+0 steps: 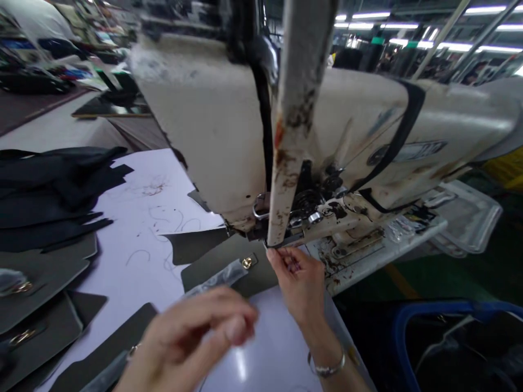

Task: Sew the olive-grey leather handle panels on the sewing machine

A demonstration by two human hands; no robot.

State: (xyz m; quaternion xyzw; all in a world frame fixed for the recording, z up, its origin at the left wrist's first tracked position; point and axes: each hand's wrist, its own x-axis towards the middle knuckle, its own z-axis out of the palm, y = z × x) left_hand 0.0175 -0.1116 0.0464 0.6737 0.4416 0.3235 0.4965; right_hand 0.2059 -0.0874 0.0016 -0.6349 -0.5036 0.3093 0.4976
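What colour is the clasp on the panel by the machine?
Gold; the clasp shows best in the head view.

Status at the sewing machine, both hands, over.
Right hand pinched just below the sewing machine head, anything held too small to tell. Left hand blurred, near dark grey panel with gold fitting. Clear plastic strip across panel.

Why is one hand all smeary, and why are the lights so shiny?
In the head view, the left hand is smeared by motion blur, while the right hand looks sharper. The ceiling lights glare white, a bright streak shines on the white tabletop, and the wide lens makes the sewing machine look bent.
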